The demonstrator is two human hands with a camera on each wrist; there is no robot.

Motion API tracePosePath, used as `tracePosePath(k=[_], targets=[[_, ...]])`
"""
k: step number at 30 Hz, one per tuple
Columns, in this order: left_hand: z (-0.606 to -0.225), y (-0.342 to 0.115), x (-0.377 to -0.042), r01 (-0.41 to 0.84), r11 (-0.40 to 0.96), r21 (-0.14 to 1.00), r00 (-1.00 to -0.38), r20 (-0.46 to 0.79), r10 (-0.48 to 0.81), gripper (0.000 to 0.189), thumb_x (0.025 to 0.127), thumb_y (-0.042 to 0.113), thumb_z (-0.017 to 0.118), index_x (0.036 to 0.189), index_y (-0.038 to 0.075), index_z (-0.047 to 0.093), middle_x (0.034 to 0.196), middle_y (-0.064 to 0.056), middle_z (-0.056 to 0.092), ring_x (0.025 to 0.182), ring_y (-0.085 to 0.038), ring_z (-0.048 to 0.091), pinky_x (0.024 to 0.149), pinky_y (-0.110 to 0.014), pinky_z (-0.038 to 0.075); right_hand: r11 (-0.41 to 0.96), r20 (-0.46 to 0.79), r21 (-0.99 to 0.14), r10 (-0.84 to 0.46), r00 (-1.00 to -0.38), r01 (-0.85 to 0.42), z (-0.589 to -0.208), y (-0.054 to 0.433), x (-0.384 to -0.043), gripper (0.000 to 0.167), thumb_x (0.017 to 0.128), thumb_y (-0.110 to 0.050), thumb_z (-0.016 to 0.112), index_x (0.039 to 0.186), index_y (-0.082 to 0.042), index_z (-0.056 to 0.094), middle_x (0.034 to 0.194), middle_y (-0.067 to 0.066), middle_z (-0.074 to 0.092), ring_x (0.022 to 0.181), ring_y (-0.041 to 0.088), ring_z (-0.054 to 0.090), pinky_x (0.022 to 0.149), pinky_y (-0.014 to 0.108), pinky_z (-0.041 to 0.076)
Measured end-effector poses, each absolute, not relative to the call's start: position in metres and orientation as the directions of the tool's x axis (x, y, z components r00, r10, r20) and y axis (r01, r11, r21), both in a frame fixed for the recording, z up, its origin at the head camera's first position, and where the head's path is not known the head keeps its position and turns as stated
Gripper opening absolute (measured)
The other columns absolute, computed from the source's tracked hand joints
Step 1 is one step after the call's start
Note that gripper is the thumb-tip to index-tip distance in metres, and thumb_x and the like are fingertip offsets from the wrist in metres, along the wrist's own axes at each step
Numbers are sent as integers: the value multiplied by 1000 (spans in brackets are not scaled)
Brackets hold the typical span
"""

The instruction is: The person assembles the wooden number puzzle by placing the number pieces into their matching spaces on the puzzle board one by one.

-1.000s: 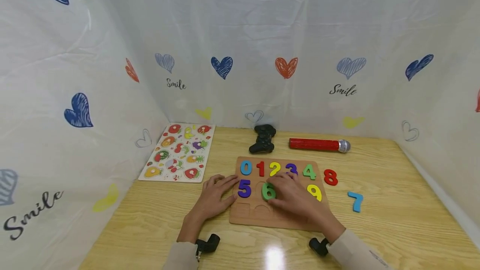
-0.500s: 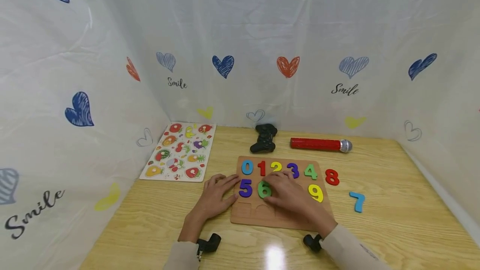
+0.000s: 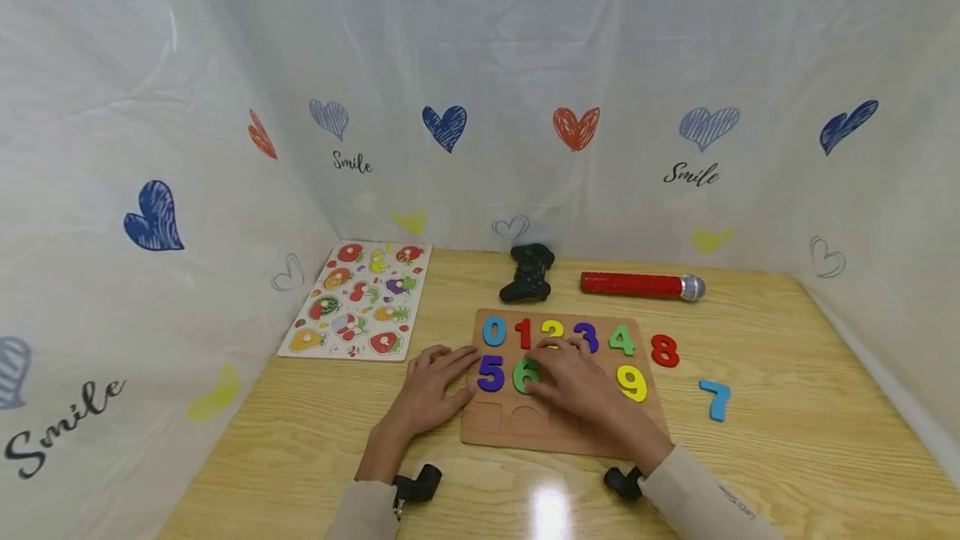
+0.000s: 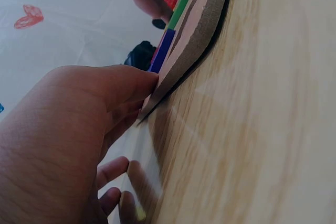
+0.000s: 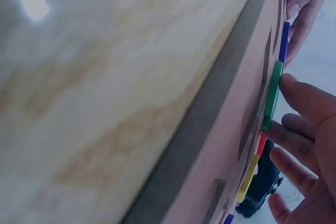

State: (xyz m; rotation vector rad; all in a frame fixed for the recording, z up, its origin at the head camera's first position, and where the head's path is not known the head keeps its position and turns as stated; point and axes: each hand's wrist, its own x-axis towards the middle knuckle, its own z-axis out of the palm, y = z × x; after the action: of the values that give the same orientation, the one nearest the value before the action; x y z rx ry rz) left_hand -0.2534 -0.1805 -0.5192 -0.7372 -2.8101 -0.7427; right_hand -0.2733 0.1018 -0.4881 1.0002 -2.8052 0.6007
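A wooden number board (image 3: 480,432) lies on the table with colored number pieces in two rows. My right hand (image 3: 581,377) is over its middle, thumb and finger at the right side of the green number 6 (image 3: 523,377). In the right wrist view, the thumb and a finger of the right hand (image 5: 310,129) touch the green piece near its two ends; whether it is fully seated is unclear. My left hand (image 3: 429,390) rests at the board's left edge beside the purple number 5 (image 3: 491,374), fingers extended, thumb against the edge in the left wrist view.
A red number 8 (image 3: 664,351) and a blue number 7 (image 3: 716,400) lie right of the board. Behind it are a black game controller (image 3: 528,273) and a red microphone (image 3: 637,284). A fruit puzzle board (image 3: 356,302) lies at the back left, near the curtain.
The green 6 has shifted slightly left over its recess, with my right hand moving along with it. My left hand has stayed at the board's edge.
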Motion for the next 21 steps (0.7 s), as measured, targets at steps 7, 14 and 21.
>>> tracePosePath(k=[7, 14, 21], targets=[[-518, -181, -253, 487, 759, 433, -873, 243, 422, 53, 98, 42, 59, 146, 20, 55, 151, 2, 49, 132, -31, 38, 102, -57, 27, 717, 240, -298, -583, -776, -630, -489, 100, -273, 39, 92, -37, 73, 124, -15, 71, 120, 1, 67, 122, 28, 53, 104, 57, 27], [-520, -178, -252, 486, 757, 437, -874, 239, 423, 53, 99, 43, 58, 147, 21, 55, 151, 4, 48, 132, -30, 38, 101, -56, 28, 714, 200, -331, -586, -785, -617, -482, 114, -264, 42, 95, -35, 71, 130, -13, 66, 125, -1, 66, 131, 28, 47, 108, 60, 21], [-519, -180, -251, 480, 760, 439, -877, 247, 411, 52, 98, 42, 59, 146, 21, 55, 151, 3, 49, 131, -31, 38, 101, -58, 28, 713, 228, -354, -561, -796, -605, -471, 132, -259, 41, 92, -28, 75, 128, -10, 68, 126, 1, 67, 130, 31, 48, 107, 61, 23]])
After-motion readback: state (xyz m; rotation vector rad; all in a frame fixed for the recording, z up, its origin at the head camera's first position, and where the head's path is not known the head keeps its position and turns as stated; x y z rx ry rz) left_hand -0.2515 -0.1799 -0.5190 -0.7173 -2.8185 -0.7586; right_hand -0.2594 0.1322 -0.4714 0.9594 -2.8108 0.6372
